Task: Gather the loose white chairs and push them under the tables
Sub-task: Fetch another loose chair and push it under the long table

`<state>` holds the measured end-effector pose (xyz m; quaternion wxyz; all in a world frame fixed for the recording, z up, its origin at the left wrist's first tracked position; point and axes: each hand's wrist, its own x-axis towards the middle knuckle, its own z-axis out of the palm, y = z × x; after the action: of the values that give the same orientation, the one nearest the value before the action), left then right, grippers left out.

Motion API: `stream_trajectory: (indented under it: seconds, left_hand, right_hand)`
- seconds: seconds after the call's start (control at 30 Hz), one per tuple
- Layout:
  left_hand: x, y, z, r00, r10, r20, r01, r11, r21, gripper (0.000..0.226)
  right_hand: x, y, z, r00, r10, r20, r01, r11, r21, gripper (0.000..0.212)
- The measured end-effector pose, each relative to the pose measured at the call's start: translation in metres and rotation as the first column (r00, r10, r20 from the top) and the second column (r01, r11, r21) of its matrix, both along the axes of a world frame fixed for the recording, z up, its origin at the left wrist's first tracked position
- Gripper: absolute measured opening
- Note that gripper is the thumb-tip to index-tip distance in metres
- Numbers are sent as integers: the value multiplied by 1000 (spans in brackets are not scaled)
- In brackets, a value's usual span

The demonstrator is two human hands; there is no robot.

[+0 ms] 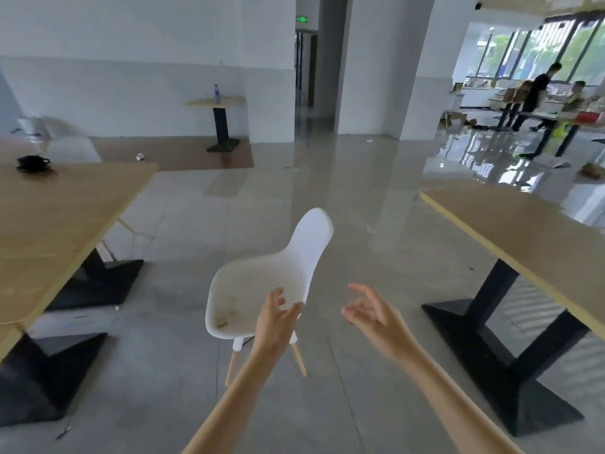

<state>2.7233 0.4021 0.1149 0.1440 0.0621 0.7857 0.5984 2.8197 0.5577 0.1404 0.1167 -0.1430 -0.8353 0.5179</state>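
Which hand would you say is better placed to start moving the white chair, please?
Probably left: the left hand already reaches the white chair at its seat edge, while the right hand hovers open beside it, apart.

White chair [262,283] on grey floor [343,224]

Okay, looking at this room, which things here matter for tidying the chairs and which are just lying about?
Part of the job: white chair, left hand at its edge, right hand open, left table, right table.

Just lying about: black cup, water bottle, paper cup on the floor.
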Motion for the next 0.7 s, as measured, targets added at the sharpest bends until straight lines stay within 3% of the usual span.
stream_trajectory:
  seconds: [0.3,0.7]
  left_hand:
    - [-108,133,-33,988,106,113,-94,990,-108,54]
    - [-319,272,-54,951,230,205,-197,966,-170,53]
  right_hand:
    - [-126,136,-12,990,141,5,-140,990,-11,38]
    - [-375,273,-41,909,400,113,-410,909,76,42]
